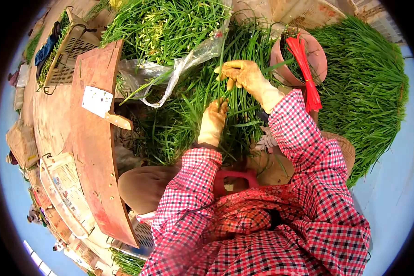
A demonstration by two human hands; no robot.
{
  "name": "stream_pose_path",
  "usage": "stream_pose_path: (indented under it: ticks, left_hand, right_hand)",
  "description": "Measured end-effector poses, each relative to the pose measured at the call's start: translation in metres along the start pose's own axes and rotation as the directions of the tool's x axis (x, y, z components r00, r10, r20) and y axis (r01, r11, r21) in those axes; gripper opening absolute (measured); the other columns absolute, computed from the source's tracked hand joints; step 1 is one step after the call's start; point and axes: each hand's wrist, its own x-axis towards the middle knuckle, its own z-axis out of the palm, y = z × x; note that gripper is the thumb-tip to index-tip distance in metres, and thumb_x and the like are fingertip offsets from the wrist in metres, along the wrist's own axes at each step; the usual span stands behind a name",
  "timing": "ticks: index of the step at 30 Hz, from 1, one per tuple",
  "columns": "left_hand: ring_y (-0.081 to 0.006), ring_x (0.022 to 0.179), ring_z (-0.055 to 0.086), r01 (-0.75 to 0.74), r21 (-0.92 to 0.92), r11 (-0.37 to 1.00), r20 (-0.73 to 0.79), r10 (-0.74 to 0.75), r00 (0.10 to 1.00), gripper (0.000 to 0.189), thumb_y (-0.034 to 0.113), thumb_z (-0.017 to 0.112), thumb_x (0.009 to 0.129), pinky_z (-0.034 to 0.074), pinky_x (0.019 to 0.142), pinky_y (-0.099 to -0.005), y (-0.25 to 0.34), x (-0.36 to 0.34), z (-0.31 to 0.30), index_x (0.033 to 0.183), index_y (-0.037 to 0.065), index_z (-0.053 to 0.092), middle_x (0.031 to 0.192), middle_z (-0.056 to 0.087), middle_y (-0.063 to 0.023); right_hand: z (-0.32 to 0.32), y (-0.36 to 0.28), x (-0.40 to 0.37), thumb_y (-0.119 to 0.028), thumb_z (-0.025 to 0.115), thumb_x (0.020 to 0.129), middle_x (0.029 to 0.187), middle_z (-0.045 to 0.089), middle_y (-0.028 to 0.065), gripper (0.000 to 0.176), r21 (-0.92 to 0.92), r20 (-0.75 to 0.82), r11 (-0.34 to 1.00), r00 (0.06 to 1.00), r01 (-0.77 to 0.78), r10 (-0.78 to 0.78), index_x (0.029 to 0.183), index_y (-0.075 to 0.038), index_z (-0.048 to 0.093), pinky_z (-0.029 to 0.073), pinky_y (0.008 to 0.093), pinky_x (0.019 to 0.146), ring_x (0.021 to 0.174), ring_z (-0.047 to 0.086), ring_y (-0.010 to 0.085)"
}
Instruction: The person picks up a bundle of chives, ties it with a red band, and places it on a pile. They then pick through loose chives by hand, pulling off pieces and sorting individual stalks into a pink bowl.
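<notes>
Yellow-gloved left hand [214, 122] low in a heap of long green stalks [179, 124], fingers wrapped round a tuft of them and holding it upright. Yellow-gloved right hand [243, 76] just above, fingers curled and pinching a few blades at the tuft's top; hard to tell how tightly. Both sleeves in red-and-white checked cloth. Apparently mid-sorting: loose stalks being gathered into one bunch, not yet tied. To the right, near the right hand, a bundle of red plastic ties [307, 73] standing in a round pinkish clay bowl [322, 50]; beyond it, a broad mound of cut greens [372, 83]. To the left, a white-bladed cleaver with a wooden handle [103, 106] lying on a long rust-red counter [96, 165], well apart from both hands; near it, a crumpled clear plastic bag [184, 64]. Next move, by the look of it, calling for a steady left-hand grip, a clean pull on stray blades, and evened ends ahead of any tying.
</notes>
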Motion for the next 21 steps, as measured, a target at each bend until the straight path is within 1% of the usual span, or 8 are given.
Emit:
stream_pose_path:
  ticks: [1,2,5,10,13,15,20,21]
  left_hand:
    - [-0.013,0.073,0.052,-0.186,0.476,0.86,0.055,0.181,0.982,0.024,0.015,0.048,0.094,0.042,0.063,-0.023,0.0,0.0,-0.002,0.106,-0.004,0.055,0.093,0.061,-0.0063]
    - [-0.0135,0.074,0.052,-0.322,0.817,0.478,0.185,0.311,0.932,0.023,0.015,0.049,0.094,0.043,0.064,-0.0235,-0.001,0.001,-0.004,0.105,-0.004,0.056,0.093,0.061,-0.0068]
    - [-0.014,0.074,0.052,-0.319,0.704,0.635,0.109,0.347,0.932,0.023,0.015,0.051,0.093,0.043,0.065,-0.0239,-0.027,0.017,-0.013,0.105,-0.004,0.056,0.09,0.06,-0.0068]
    - [-0.0143,0.074,0.053,-0.278,0.636,0.72,0.076,0.3,0.951,0.023,0.015,0.051,0.093,0.043,0.066,-0.0242,-0.027,0.018,-0.013,0.105,-0.004,0.055,0.089,0.061,-0.007]
    - [-0.015,0.075,0.053,-0.339,0.693,0.636,0.136,0.347,0.928,0.025,0.017,0.049,0.094,0.044,0.066,-0.0247,-0.025,0.017,-0.013,0.107,-0.004,0.054,0.092,0.061,-0.0082]
    - [-0.0154,0.076,0.053,-0.338,0.821,0.46,0.196,0.329,0.924,0.027,0.019,0.047,0.095,0.045,0.067,-0.0251,-0.013,0.008,-0.01,0.109,-0.004,0.052,0.094,0.061,-0.0092]
    - [-0.0126,0.07,0.05,-0.312,0.547,0.777,0.094,0.313,0.945,0.03,0.024,0.043,0.096,0.042,0.063,-0.0212,-0.01,0.008,-0.008,0.103,-0.002,0.055,0.093,0.061,-0.008]
    - [-0.0114,0.068,0.048,-0.293,0.5,0.815,0.082,0.292,0.953,0.03,0.026,0.043,0.096,0.04,0.061,-0.02,0.001,0.0,-0.004,0.101,-0.001,0.056,0.092,0.061,-0.0073]
  right_hand:
    - [0.002,-0.005,-0.008,-0.026,0.051,0.09,0.089,0.067,0.0,0.028,-0.011,-0.006,1.0,1.0,0.024,-0.024,0.105,-0.007,0.065,0.037,0.0173,0.052,0.061,0.058,0.0061]
    - [0.003,-0.013,-0.015,-0.025,0.052,0.09,0.091,0.067,0.0004,0.029,0.009,-0.002,1.0,1.0,-0.001,0.001,0.107,-0.006,0.064,0.037,0.0168,0.053,0.063,0.058,0.0061]
    - [0.003,-0.016,-0.028,-0.024,0.054,0.09,0.097,0.066,0.0028,0.032,0.053,0.077,0.992,0.99,0.116,-0.12,0.113,-0.002,0.059,0.037,0.0172,0.054,0.066,0.059,0.0066]
    - [0.009,-0.019,-0.034,-0.018,0.056,0.089,0.091,0.067,0.0049,0.026,0.117,0.054,0.976,0.981,0.182,-0.189,0.108,-0.001,0.062,0.044,0.0214,0.057,0.064,0.059,0.0083]
    - [0.01,-0.017,-0.034,-0.015,0.059,0.087,0.089,0.067,0.0066,0.024,0.013,0.037,0.967,0.966,0.254,-0.255,0.104,0.002,0.063,0.049,0.0238,0.065,0.066,0.06,0.0104]
    - [0.01,-0.024,-0.038,-0.014,0.059,0.087,0.088,0.067,0.0073,0.023,-0.009,0.016,0.969,0.969,0.248,-0.248,0.102,0.002,0.064,0.049,0.0234,0.064,0.065,0.06,0.0104]
    - [0.01,-0.013,-0.03,-0.015,0.057,0.089,0.086,0.066,0.0073,0.022,0.065,-0.061,0.951,0.952,0.304,-0.3,0.094,0.005,0.063,0.045,0.0208,0.062,0.063,0.058,0.0093]
    - [0.009,-0.015,-0.032,-0.016,0.056,0.09,0.084,0.065,0.0071,0.022,-0.034,-0.095,0.952,0.948,0.303,-0.305,0.092,0.005,0.063,0.045,0.0208,0.06,0.061,0.057,0.0094]
